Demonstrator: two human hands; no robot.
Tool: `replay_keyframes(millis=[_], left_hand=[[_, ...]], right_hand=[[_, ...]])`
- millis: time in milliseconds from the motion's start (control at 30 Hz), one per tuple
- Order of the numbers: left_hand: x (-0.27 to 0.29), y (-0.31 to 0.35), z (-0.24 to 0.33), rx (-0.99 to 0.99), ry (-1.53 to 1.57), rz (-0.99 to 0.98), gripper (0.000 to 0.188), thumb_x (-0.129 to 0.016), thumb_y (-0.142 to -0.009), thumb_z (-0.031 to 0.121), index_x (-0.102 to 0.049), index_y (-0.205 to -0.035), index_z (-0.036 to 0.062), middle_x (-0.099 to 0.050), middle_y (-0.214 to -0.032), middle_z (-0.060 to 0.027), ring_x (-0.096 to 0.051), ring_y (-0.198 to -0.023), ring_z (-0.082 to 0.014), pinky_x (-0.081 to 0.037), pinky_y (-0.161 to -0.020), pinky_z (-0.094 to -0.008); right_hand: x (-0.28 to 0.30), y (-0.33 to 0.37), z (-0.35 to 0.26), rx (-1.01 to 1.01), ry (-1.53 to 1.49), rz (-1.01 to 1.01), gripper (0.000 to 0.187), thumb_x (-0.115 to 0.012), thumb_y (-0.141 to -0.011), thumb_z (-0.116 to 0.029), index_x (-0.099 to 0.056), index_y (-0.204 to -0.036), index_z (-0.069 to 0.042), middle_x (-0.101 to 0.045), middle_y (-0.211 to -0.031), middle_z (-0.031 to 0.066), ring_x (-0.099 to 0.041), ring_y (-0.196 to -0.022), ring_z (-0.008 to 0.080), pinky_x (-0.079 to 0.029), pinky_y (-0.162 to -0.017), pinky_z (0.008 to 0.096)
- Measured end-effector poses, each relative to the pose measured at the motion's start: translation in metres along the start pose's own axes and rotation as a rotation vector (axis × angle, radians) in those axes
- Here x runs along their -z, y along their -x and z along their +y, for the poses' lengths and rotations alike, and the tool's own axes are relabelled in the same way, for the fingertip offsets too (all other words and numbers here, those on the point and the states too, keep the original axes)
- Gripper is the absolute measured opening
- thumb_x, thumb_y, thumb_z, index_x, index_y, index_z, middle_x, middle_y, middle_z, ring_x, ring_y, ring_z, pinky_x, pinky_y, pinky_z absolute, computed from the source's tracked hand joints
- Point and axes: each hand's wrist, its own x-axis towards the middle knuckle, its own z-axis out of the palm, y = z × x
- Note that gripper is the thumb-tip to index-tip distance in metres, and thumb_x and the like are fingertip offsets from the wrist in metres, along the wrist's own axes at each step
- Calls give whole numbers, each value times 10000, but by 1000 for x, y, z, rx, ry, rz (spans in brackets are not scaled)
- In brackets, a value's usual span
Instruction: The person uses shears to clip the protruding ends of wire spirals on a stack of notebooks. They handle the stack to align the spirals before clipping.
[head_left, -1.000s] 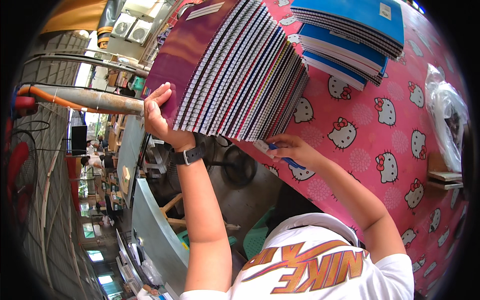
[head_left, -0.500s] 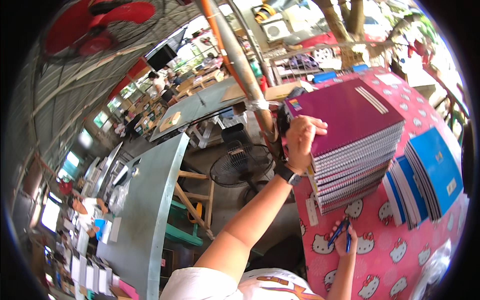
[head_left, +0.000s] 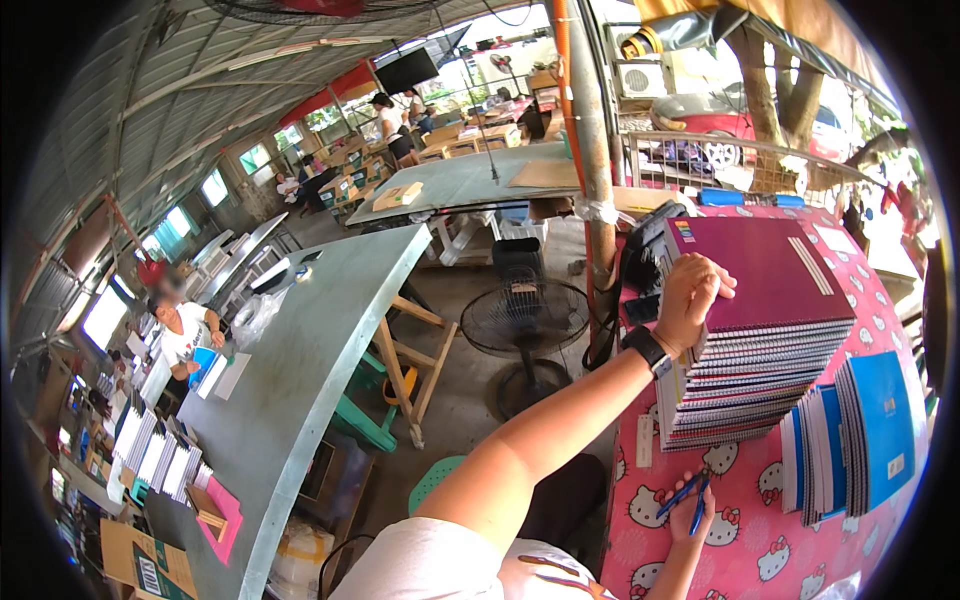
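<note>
At eight o'clock, spiral notebooks [head_left: 160, 450] stand in a row on a grey-green table [head_left: 300, 340]; at nine o'clock, beyond this table, a co-worker [head_left: 185, 330] holds a blue notebook [head_left: 205, 360]. Close to the centre is a black fan [head_left: 525, 320] on the floor. At three o'clock, the left hand [head_left: 690, 300], with a black watch [head_left: 648, 350] on its wrist, rests with bent fingers on the left edge of a tall stack of spiral notebooks [head_left: 770, 270], maroon on top; whether it pinches the cover, I cannot tell. Between four and five o'clock, the right hand [head_left: 682, 518] is closed around a blue-handled tool [head_left: 680, 497], which looks like pliers, its handles spread. This hand is over the pink patterned cloth [head_left: 735, 540], near the stack's foot. Toward four o'clock, blue notebooks [head_left: 885, 430] lie beside the stack, overlapping one another
</note>
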Motion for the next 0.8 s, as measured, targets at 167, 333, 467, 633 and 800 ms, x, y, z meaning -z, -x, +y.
replay_keyframes(millis=[167, 333, 467, 633, 800], left_hand=[[3, 6, 2, -19, -44, 17, 405, -424, -919, 290, -585, -630, 57, -654, -760, -63, -600, -774, -202, -397, -805, -332], [2, 3, 6, -6, -38, 16, 370, -428, -912, 253, -575, -625, 70, -650, -765, -54, -589, -772, -187, -388, -821, -327], [1, 3, -1, 21, -27, 22, 349, -429, -899, 243, -581, -629, 83, -642, -753, -34, -583, -783, -184, -372, -839, -335], [3, 5, 1, -32, -1, 53, 258, -457, -846, 199, -552, -629, 96, -596, -725, -44, -547, -750, -226, -359, -823, -374], [-3, 6, -3, -13, 41, 66, 220, -478, -829, 163, -559, -644, 77, -575, -727, -57, -537, -762, -227, -351, -813, -364]], right_hand=[[3, 10, 5, -53, -24, -22, 483, -542, -890, -313, -429, -1326, -137, -570, -1115, 68, -570, -969, 221, -498, -813, 439], [-2, 13, 9, -205, -38, -46, 470, -527, -900, -332, -444, -1315, -127, -570, -1126, 78, -552, -1002, 244, -498, -820, 462], [-9, 17, 7, -230, -38, -51, 328, -506, -917, -343, -555, -1166, -136, -570, -1138, 83, -537, -1018, 238, -502, -817, 479], [1, 14, 3, -301, 37, -67, 415, -480, -928, -374, -482, -1280, -155, -556, -1178, 74, -525, -1043, 228, -493, -826, 513], [8, 14, 1, -424, 5, -44, 428, -404, -958, -389, -455, -1317, -161, -542, -1196, 99, -556, -1038, 252, -483, -826, 560]])
